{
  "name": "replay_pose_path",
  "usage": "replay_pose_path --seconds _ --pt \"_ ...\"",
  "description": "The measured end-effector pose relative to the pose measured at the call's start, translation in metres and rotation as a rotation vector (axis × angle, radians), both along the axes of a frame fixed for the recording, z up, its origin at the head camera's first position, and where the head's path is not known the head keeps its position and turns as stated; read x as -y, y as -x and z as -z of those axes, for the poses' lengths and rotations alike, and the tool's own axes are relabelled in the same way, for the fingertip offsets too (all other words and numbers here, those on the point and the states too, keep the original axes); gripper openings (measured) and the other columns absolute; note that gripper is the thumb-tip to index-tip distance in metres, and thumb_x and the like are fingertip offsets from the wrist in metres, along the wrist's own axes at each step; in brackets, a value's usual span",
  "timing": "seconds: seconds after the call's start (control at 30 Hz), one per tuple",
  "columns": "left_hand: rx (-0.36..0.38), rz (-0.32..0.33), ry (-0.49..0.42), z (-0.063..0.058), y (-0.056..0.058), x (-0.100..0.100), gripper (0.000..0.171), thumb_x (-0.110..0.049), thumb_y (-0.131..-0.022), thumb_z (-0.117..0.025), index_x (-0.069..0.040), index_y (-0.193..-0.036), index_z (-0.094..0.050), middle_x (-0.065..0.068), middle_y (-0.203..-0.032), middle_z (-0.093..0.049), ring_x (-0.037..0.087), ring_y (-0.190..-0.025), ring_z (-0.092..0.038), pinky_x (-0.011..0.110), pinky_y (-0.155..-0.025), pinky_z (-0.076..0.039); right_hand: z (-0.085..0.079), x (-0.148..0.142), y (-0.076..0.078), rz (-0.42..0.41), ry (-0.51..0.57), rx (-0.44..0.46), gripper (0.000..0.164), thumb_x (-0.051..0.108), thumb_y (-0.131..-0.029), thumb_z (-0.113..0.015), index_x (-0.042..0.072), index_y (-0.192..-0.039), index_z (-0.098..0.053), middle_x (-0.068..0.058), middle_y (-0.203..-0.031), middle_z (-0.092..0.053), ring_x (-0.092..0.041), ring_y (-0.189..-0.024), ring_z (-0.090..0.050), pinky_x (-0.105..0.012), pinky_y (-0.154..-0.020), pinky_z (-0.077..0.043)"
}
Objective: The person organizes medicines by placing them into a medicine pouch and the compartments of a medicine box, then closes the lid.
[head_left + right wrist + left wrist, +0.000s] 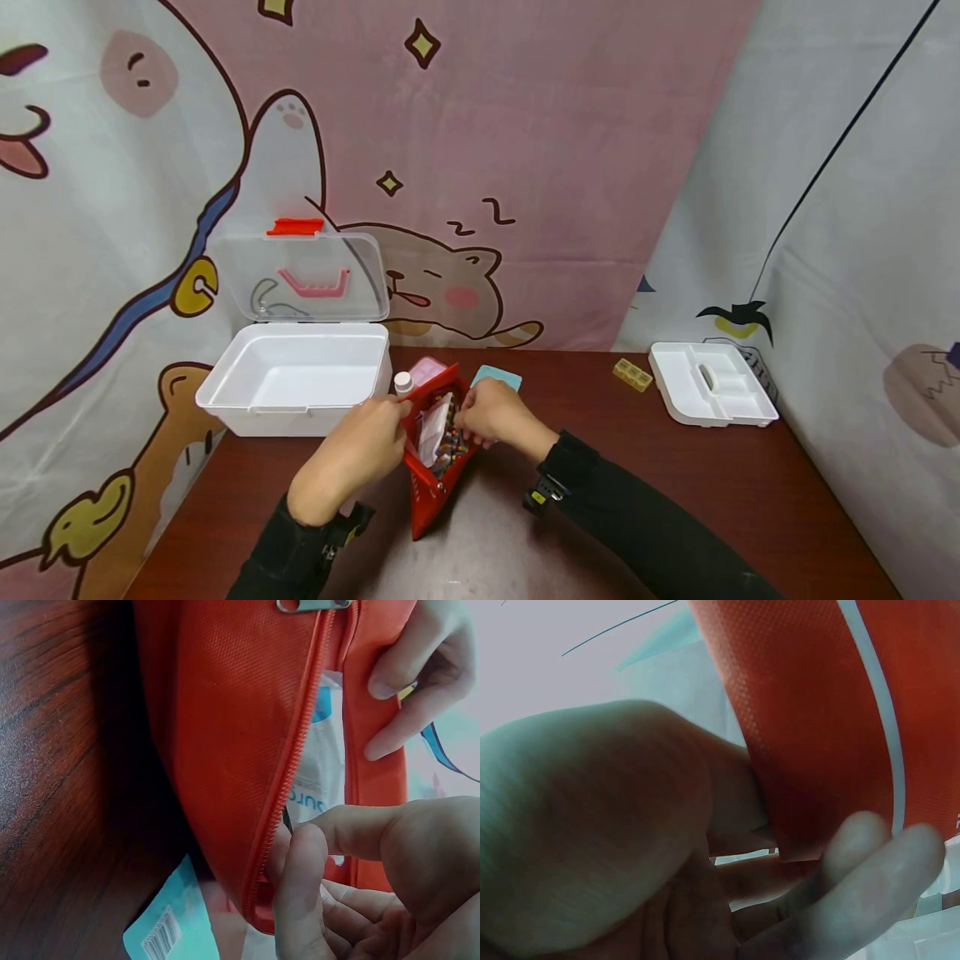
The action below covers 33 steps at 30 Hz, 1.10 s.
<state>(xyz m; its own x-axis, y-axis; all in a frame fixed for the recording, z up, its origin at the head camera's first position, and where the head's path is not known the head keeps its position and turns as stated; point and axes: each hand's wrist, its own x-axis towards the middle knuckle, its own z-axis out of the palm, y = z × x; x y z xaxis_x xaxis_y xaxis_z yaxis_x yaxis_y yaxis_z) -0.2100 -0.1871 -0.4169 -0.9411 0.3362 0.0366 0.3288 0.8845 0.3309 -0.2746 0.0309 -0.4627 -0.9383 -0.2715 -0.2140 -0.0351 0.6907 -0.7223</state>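
A red zip pouch (pixel 431 500) stands tilted on the table, its zipped mouth spread. Inside lie a white packet (pixel 319 765) with blue print and many small multicoloured pieces (pixel 454 440). My left hand (pixel 369 437) grips the pouch's left rim; in the left wrist view its fingers (pixel 900 877) lie along the red wall. At the opposite side of the mouth, my right hand (pixel 498 414) has bent fingers (pixel 300 870) just inside the zipper edge. A small dark sliver shows beside those fingertips, but whether they pinch it is hidden.
Behind the pouch are a white-capped bottle (pixel 403 383), a pink item (pixel 426 368) and a light-blue card (pixel 498 377). An open white box (pixel 300 421) with a clear lid stands left. Further right are a yellow compartment case (pixel 632 375) and a white divided tray (pixel 712 417).
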Motion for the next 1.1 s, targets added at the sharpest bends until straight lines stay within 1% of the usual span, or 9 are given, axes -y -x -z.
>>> replay_pose_path --seconds 0.17,0.4,0.5,0.63,0.73,0.8,0.93,1.03,1.1 --pt "0.012 -0.007 -0.005 0.0 -0.001 -0.001 0.021 0.0 -0.098 -0.067 -0.001 -0.116 -0.079 0.007 -0.093 -0.067 0.019 -0.071 -0.054 0.033 -0.064 -0.046 0.005 0.002 0.004 0.008 -0.016 0.014 0.018 0.012 -0.095 -0.079 0.004 -0.079 -0.079 -0.008 -0.065 -0.076 -0.013 -0.044 -0.065 -0.044 -0.059 -0.066" --pt "0.007 -0.003 -0.008 -0.001 -0.001 -0.001 0.018 0.0 -0.098 -0.067 -0.002 -0.112 -0.079 0.005 -0.09 -0.065 0.019 -0.071 -0.053 0.033 -0.064 -0.046 0.009 0.004 0.007 0.006 -0.07 0.014 0.019 0.014 -0.095 -0.08 0.006 -0.078 -0.079 -0.006 -0.065 -0.077 -0.011 -0.043 -0.063 -0.033 -0.05 -0.061" --pt "0.01 -0.004 -0.011 -0.001 -0.001 -0.001 0.02 0.0 -0.098 -0.067 -0.001 -0.114 -0.079 0.006 -0.091 -0.066 0.019 -0.071 -0.054 0.032 -0.063 -0.046 0.009 0.004 0.007 0.003 -0.06 0.017 0.02 0.015 -0.097 -0.08 0.006 -0.079 -0.078 -0.007 -0.067 -0.078 -0.012 -0.045 -0.064 -0.031 -0.049 -0.059" --pt "0.012 -0.007 -0.011 -0.001 -0.001 -0.001 0.022 0.0 -0.098 -0.067 -0.001 -0.117 -0.079 0.006 -0.092 -0.066 0.019 -0.071 -0.054 0.032 -0.063 -0.046 0.007 0.001 0.006 0.004 -0.033 0.017 0.022 0.018 -0.101 -0.076 0.007 -0.082 -0.079 -0.007 -0.07 -0.079 -0.014 -0.047 -0.065 -0.033 -0.05 -0.06" --pt "0.017 -0.01 -0.008 -0.002 -0.001 -0.001 0.022 0.0 -0.098 -0.067 -0.001 -0.117 -0.079 0.007 -0.093 -0.066 0.019 -0.071 -0.054 0.033 -0.063 -0.046 0.004 -0.003 0.006 0.01 -0.028 -0.005 0.03 0.021 -0.103 -0.072 0.007 -0.079 -0.08 -0.007 -0.068 -0.078 -0.018 -0.049 -0.068 -0.039 -0.055 -0.063" --pt "0.019 -0.013 -0.007 -0.002 -0.001 -0.001 0.022 0.0 -0.098 -0.067 -0.001 -0.118 -0.079 0.007 -0.093 -0.067 0.019 -0.071 -0.054 0.033 -0.063 -0.046 0.002 -0.008 0.008 0.019 -0.027 -0.033 0.037 0.024 -0.104 -0.069 0.009 -0.073 -0.079 -0.004 -0.063 -0.075 -0.025 -0.053 -0.072 -0.04 -0.056 -0.063" --pt "0.02 -0.018 -0.011 -0.002 -0.001 -0.001 0.023 0.0 -0.098 -0.068 -0.001 -0.119 -0.079 0.008 -0.095 -0.068 0.019 -0.072 -0.055 0.033 -0.063 -0.046 -0.005 -0.02 0.014 0.06 -0.009 -0.079 0.044 0.026 -0.105 -0.068 0.011 -0.065 -0.074 0.0 -0.057 -0.068 -0.024 -0.051 -0.07 -0.034 -0.051 -0.06" --pt "0.023 -0.02 -0.011 -0.002 -0.002 -0.001 0.023 0.0 -0.098 -0.069 -0.001 -0.119 -0.079 0.008 -0.095 -0.068 0.019 -0.072 -0.055 0.033 -0.063 -0.046 -0.01 -0.029 0.019 0.104 0.009 -0.077 0.04 0.026 -0.105 -0.067 0.011 -0.068 -0.074 -0.004 -0.063 -0.071 -0.018 -0.049 -0.065 -0.03 -0.05 -0.056" --pt "0.023 -0.022 -0.008 -0.002 -0.002 -0.001 0.023 -0.001 -0.098 -0.069 0.0 -0.119 -0.078 0.008 -0.095 -0.068 0.02 -0.072 -0.055 0.033 -0.063 -0.046 -0.013 -0.035 0.023 0.133 0.018 -0.066 0.036 0.026 -0.105 -0.067 0.011 -0.073 -0.076 -0.008 -0.068 -0.074 -0.02 -0.052 -0.066 -0.032 -0.052 -0.057"
